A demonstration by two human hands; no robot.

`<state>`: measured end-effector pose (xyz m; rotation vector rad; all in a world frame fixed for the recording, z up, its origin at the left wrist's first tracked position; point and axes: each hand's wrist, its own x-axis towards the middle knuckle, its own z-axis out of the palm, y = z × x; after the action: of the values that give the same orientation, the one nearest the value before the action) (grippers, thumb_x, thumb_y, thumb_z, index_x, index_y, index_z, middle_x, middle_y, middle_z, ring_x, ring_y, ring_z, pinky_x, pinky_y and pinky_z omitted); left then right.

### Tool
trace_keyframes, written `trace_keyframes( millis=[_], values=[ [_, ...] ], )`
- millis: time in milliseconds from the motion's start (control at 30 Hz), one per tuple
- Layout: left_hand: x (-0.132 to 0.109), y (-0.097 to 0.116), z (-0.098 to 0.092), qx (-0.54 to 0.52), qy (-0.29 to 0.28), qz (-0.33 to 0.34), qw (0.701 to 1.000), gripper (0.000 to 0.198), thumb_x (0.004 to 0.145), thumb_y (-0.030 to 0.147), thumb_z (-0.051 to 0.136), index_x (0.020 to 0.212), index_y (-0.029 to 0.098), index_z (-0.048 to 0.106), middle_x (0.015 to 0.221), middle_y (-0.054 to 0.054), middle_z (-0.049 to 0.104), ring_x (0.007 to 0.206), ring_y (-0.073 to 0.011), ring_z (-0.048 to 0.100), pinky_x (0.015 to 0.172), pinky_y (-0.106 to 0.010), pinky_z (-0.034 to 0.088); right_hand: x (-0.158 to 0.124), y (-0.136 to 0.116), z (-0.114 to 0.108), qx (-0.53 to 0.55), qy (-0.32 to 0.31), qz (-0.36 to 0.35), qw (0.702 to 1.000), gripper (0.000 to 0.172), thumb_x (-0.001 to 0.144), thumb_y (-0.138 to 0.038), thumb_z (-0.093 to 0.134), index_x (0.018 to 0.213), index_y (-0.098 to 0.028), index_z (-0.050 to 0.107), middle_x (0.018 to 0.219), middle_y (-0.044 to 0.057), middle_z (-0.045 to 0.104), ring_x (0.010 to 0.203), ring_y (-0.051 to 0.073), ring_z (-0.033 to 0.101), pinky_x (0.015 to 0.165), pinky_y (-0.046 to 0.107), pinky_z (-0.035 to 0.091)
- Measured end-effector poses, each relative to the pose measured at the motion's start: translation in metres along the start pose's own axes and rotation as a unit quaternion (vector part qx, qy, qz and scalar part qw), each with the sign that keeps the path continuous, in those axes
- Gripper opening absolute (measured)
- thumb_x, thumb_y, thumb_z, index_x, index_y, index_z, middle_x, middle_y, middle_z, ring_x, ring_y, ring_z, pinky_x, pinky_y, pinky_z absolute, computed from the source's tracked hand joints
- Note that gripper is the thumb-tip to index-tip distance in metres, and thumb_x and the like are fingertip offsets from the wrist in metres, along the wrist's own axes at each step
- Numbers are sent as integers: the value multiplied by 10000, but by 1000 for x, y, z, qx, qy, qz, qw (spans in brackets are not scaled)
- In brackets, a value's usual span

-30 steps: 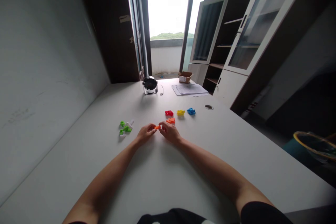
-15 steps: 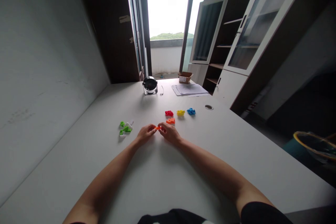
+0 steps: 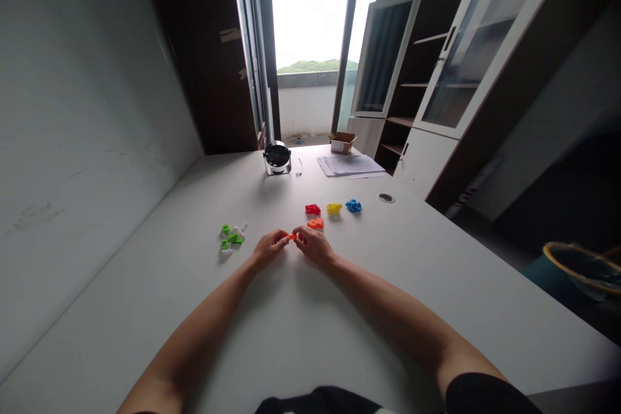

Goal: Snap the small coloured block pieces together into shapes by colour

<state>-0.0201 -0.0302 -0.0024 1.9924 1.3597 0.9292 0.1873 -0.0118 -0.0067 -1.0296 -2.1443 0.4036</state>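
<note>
Between my two hands is a small orange plastic piece [image 3: 292,237], its exact kind too small to make out. My left hand [image 3: 272,247] pinches its left end, and my right hand [image 3: 313,244] grips the right end with thumb and fingers. Just beyond the right hand lies an orange plastic clump [image 3: 315,224]. Behind it sit a red clump [image 3: 312,209], a yellow clump [image 3: 334,208] and a blue clump [image 3: 354,206] in a row. Left of my left hand, several loose green pieces [image 3: 235,239] and white pieces [image 3: 239,231] lie together.
The white table [image 3: 286,336] carries a small black fan [image 3: 277,155], papers [image 3: 352,167] and an open cardboard box [image 3: 342,143] at its far end. A cable hole [image 3: 386,198] lies at the right. A wall borders the left; a glass-door cabinet [image 3: 453,77] stands right.
The small orange piece has shifted very slightly to the right between my fingers. Both hands stay in nearly the same place, and the coloured pieces on the table have not moved.
</note>
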Motion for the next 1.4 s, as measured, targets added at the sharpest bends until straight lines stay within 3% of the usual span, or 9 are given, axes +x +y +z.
trace_keyframes(
  millis=[233,1067,1400],
  values=[
    [0,-1,1,6,12,5,1000,308,905,416,527,995,177,699,866,-17,691,753,-154,568,681,-238,414,-1,0,0,5,7,-1,1000,162,935,-252,563,1079,-219,630,816,14,669,702,145,585,677,238,416],
    [2,-4,2,-10,4,-21,1000,321,926,406,455,857,189,680,773,0,677,705,-145,584,688,-232,430,-1,2,1,17,4,-12,1000,134,927,-268,584,1045,-224,629,779,-1,643,652,129,545,641,232,391],
    [1,-5,2,-4,17,-6,1000,288,906,409,529,1012,192,686,878,-16,703,763,-154,595,694,-239,439,-2,2,0,17,11,-10,1000,134,944,-263,559,1045,-224,638,803,13,664,687,143,576,665,238,407]
  ],
)
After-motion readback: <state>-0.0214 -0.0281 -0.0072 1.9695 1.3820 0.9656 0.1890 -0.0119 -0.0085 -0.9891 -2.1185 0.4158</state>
